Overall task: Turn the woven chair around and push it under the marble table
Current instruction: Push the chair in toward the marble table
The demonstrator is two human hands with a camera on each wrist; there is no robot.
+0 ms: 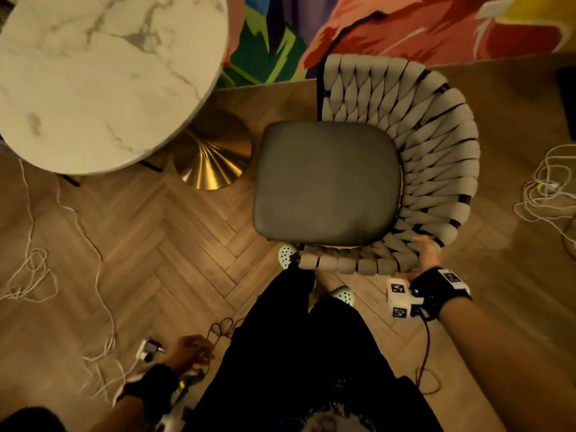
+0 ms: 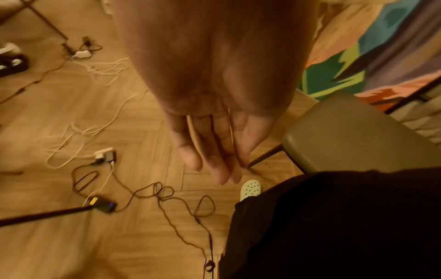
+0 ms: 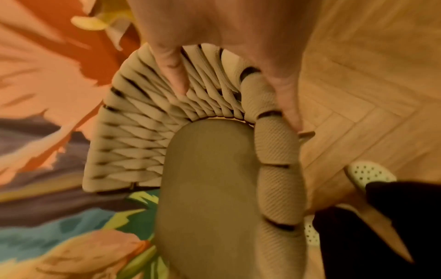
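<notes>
The woven chair [image 1: 436, 157] stands right of the round marble table [image 1: 93, 73]. Its grey seat [image 1: 327, 182] opens towards the table's gold base [image 1: 215, 157], and its beige woven back curves round the right and near sides. My right hand [image 1: 427, 257] grips the top rim of the woven back at the near right corner. In the right wrist view the right hand [image 3: 240, 107] has its thumb [image 3: 171, 62] on the inside of the weave and its fingers [image 3: 286, 98] on the outside. My left hand [image 2: 214, 151] hangs beside my leg with straight fingers, holding nothing, away from the chair.
A colourful rug [image 1: 389, 29] lies beyond the chair. White cables [image 1: 31, 269] and a charger [image 1: 146, 350] litter the wooden floor at left, more cables [image 1: 545, 194] at right. My legs and white perforated shoes [image 1: 286, 254] stand against the chair's near side.
</notes>
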